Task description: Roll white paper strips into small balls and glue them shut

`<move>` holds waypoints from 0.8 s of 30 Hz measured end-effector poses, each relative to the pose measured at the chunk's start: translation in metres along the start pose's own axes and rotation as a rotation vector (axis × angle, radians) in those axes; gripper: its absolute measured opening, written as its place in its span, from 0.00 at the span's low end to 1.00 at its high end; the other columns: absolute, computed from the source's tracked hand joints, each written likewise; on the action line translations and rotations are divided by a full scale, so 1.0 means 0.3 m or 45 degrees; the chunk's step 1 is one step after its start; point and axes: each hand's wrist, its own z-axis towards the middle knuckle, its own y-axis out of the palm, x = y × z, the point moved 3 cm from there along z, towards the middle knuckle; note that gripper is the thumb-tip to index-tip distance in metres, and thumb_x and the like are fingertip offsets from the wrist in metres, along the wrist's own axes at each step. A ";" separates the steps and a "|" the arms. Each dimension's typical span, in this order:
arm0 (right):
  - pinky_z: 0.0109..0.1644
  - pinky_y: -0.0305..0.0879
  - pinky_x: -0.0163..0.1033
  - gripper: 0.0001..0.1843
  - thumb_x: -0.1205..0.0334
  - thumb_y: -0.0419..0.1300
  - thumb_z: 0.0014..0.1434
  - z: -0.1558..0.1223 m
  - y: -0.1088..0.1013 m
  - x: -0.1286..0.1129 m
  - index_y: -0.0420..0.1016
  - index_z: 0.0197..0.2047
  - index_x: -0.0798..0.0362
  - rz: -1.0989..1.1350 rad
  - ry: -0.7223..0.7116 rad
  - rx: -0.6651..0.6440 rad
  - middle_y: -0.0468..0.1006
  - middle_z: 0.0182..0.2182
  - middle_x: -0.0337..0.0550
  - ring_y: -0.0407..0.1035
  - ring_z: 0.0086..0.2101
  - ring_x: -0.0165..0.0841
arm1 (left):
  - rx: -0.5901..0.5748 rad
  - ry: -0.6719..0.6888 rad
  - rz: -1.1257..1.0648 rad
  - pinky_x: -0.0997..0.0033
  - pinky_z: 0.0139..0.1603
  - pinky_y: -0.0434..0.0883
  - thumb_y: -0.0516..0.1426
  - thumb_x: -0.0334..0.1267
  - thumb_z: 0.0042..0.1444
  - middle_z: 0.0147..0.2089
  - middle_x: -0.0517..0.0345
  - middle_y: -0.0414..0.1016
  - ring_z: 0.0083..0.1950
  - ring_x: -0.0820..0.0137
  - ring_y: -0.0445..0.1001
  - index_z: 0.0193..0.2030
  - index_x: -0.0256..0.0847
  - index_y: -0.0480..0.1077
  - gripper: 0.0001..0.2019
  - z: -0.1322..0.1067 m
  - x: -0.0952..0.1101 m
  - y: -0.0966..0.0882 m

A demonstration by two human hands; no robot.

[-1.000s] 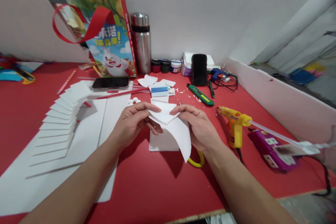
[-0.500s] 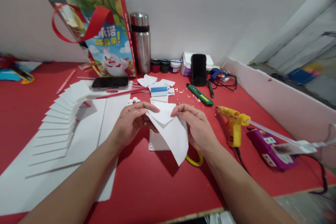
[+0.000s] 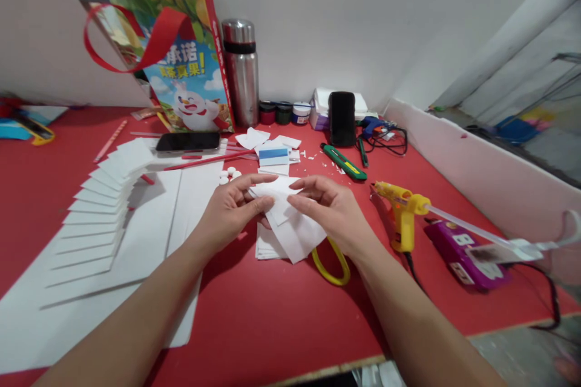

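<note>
Both hands hold a folded white paper piece (image 3: 290, 227) low over the red table (image 3: 272, 314), at its middle. My left hand (image 3: 231, 208) pinches the paper's upper left corner between thumb and fingers. My right hand (image 3: 333, 208) lies over the paper's right side, its fingers pressing the upper fold. A small stack of white paper sheets (image 3: 265, 245) lies under the held piece. A yellow scissors handle (image 3: 333, 266) sticks out from beneath my right wrist.
A fanned staircase of white paper strips (image 3: 97, 205) lies on large white sheets (image 3: 149, 254) at left. A yellow glue gun (image 3: 402, 208) and purple power strip (image 3: 463, 251) stand at right. Behind are a green utility knife (image 3: 345, 162), phone (image 3: 188, 141), steel flask (image 3: 240, 72) and gift bag (image 3: 177, 60).
The paper piece has come down from a raised, hanging position to lie low over the stack. My right hand has moved over its top, uncovering more of the scissors handle.
</note>
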 end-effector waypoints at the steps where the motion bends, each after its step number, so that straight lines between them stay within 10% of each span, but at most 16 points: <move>1: 0.32 0.67 0.36 0.18 0.51 0.72 0.51 -0.002 0.001 -0.002 0.79 0.42 0.51 -0.061 -0.010 0.004 0.81 0.32 0.40 0.73 0.30 0.32 | -0.004 0.000 0.014 0.74 0.29 0.77 0.69 0.40 0.52 0.29 0.55 0.81 0.26 0.68 0.80 0.57 0.34 0.75 0.25 0.001 -0.001 0.000; 24: 0.23 0.55 0.31 0.19 0.45 0.70 0.53 -0.006 -0.020 0.020 0.84 0.33 0.54 -0.019 0.089 0.059 0.76 0.23 0.38 0.63 0.22 0.25 | -0.301 0.029 -0.086 0.68 0.43 0.80 0.65 0.37 0.60 0.37 0.51 0.84 0.36 0.65 0.84 0.58 0.40 0.77 0.19 -0.010 -0.043 -0.038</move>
